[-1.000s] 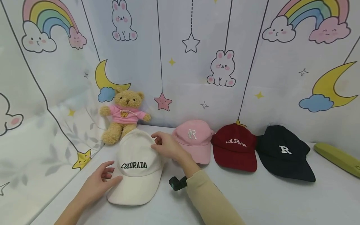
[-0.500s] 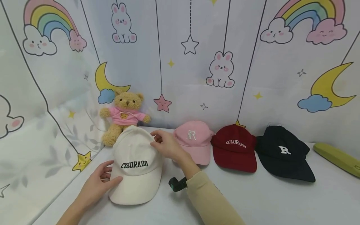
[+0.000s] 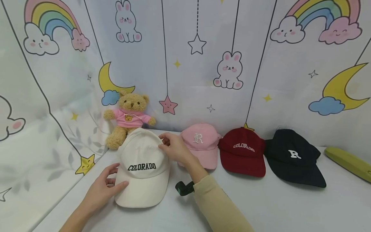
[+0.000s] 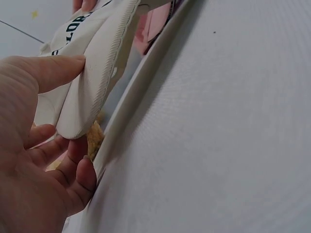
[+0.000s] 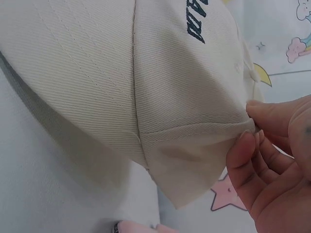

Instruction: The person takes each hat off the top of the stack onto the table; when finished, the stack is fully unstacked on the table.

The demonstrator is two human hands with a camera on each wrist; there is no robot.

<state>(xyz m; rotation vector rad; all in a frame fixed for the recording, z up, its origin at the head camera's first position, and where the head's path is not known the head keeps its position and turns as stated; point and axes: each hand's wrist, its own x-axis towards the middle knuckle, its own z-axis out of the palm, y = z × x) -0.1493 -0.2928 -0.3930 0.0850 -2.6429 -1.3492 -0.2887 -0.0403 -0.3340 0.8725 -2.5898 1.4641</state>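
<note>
A cream baseball cap (image 3: 142, 190) with COLORADO in dark letters faces the camera at the left of the table, its brim toward the front. My left hand (image 3: 105, 188) holds the brim's left side, the thumb (image 4: 60, 73) on top and the curled fingers (image 4: 80, 155) at the edge and below. My right hand (image 3: 175, 148) pinches the cloth of the crown on its upper right side. In the right wrist view that pinch shows close up, with the thumb (image 5: 274, 116) and fingertips gathering a fold of the cap (image 5: 194, 92).
Behind the cap a teddy bear (image 3: 127, 117) in a pink hoodie leans on the patterned backdrop. To the right stand a pink cap (image 3: 200, 145), a dark red cap (image 3: 242, 154) and a black cap (image 3: 295, 161) in a row. A green long object (image 3: 349, 162) lies at the far right.
The cream cap's crown has risen a little and its front has tilted back. The cap has shifted slightly right, with both hands keeping their hold.
</note>
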